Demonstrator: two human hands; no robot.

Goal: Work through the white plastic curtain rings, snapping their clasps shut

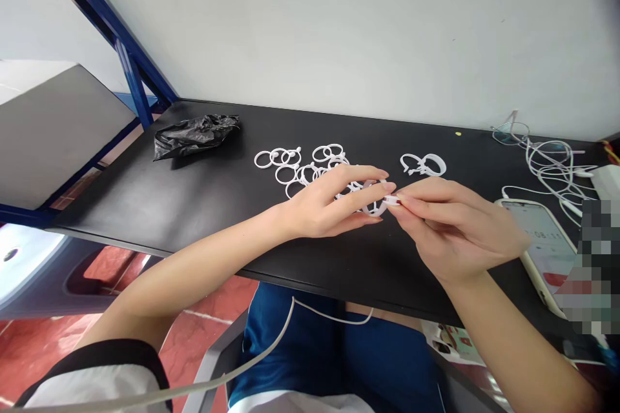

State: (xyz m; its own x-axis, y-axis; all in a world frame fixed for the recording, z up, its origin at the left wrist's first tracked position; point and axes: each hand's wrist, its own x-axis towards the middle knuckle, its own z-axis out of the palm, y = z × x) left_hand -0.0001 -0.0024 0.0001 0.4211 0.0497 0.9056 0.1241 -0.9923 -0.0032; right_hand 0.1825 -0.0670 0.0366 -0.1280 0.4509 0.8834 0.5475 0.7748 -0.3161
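Note:
Both hands meet over the black table. My left hand [334, 203] holds a white plastic ring [375, 211] by its sides, fingers wrapped round it. My right hand [460, 226] pinches a small white end piece [391, 199] at that ring's right side; whether it is part of the ring I cannot tell. Behind and left of my left hand lies a loose pile of thin white rings [285, 174] with small knobs, partly hidden by the hand. A smaller group of white rings [433, 165] sits apart, beyond my right hand.
A crumpled black plastic bag [196, 135] lies at the back left of the black table [203, 197]. On the right are a phone [537, 239], tangled white earphone cables [552, 164] and glasses [511, 134]. A pale cable [271, 348] hangs across my lap.

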